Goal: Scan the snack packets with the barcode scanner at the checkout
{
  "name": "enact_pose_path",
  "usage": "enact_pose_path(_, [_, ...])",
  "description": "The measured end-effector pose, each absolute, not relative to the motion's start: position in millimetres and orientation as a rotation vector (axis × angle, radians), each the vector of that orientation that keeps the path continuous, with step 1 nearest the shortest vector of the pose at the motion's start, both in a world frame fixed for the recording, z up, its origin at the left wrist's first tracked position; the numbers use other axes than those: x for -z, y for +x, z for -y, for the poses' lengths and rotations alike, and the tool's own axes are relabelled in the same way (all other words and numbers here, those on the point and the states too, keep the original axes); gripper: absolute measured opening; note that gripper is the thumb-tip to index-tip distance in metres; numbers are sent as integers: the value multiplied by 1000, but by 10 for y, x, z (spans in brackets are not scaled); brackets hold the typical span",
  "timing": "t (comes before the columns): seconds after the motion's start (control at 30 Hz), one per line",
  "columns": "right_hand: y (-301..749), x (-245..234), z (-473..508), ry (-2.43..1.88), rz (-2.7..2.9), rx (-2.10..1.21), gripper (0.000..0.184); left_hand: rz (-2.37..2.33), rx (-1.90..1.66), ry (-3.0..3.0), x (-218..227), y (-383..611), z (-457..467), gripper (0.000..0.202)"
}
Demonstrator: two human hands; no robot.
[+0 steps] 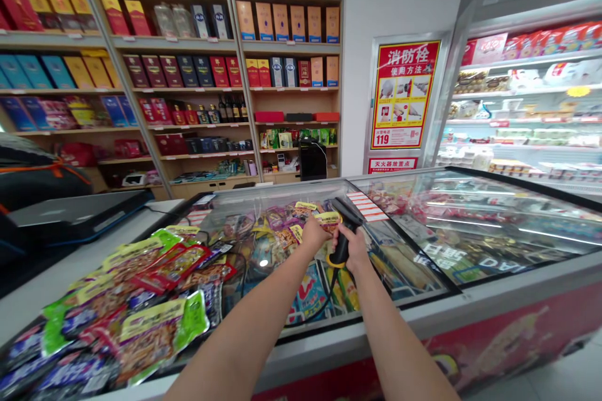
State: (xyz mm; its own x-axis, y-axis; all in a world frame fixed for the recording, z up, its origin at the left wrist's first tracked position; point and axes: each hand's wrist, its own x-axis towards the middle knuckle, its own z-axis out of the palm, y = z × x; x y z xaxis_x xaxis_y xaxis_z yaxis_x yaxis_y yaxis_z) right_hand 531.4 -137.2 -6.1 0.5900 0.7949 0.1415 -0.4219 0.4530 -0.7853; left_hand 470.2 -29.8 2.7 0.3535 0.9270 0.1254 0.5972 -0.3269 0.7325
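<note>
Snack packet point(328, 219) with the yellow label: where is it showing?

Out at 12 o'clock, just past the wrists. The left hand point(314, 233) is pinching it closed between its fingers, holding it up over the glass lid point(399, 263) of a chest freezer point(470, 326).

And the other hand?

The right hand point(353, 249) is wrapping tightly round the handle of a black-and-yellow handheld barcode scanner point(347, 212), with its head tilting toward the packet, very near it.

So which step is in hand?

Judging from the pose, packet and scanner are being held face to face. Both hands are occupied, so any further move calls for one of them letting go.

What is lying around them?

Nearest, at 9 o'clock, a heap of vacuum-packed snack packets point(141, 319) is lying on the freezer's left end, beside a white bench point(42, 297). Farther off, wooden shelves of gift boxes point(169, 75) are standing at 11 o'clock, a red fire-hydrant poster point(403, 94) is hanging at 1 o'clock, and a lit chilled display case point(522, 94) is glowing at 2 o'clock.
</note>
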Motion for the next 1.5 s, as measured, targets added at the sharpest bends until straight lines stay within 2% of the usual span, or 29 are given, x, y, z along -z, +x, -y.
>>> enact_pose_path(0.13, [5337,54,1368,-820,546,-836,46,-1134,-1104,1605,-68,4270,188,51])
enact_pose_path(0.23, [5249,27,1356,-902,627,-890,47,-949,-1231,1255,-108,3765,27,28])
enact_pose_path(0.3, [5111,0,1333,-963,734,-921,43,-867,-1289,1101,-116,3438,-57,21])
enact_pose_path(0.43, [4771,-65,1235,-1080,963,-954,35,-912,-1321,1048,-87,3023,-160,20])
enact_pose_path(0.6, [4591,-110,1092,-1232,1168,-994,35,-957,-1382,1003,-32,2968,-215,14])
enact_pose_path(0.87, [4569,-46,1147,-1268,1167,-1035,32,-801,-1463,1008,-5,3048,-178,19])
enact_pose_path(1.33, [4600,-30,1166,-1243,1168,-1038,26,-856,-1427,1114,52,3078,-184,24])
enact_pose_path(1.5, [4596,-21,1164,-1271,1150,-1020,30,-920,-1408,1161,107,3067,-246,26])
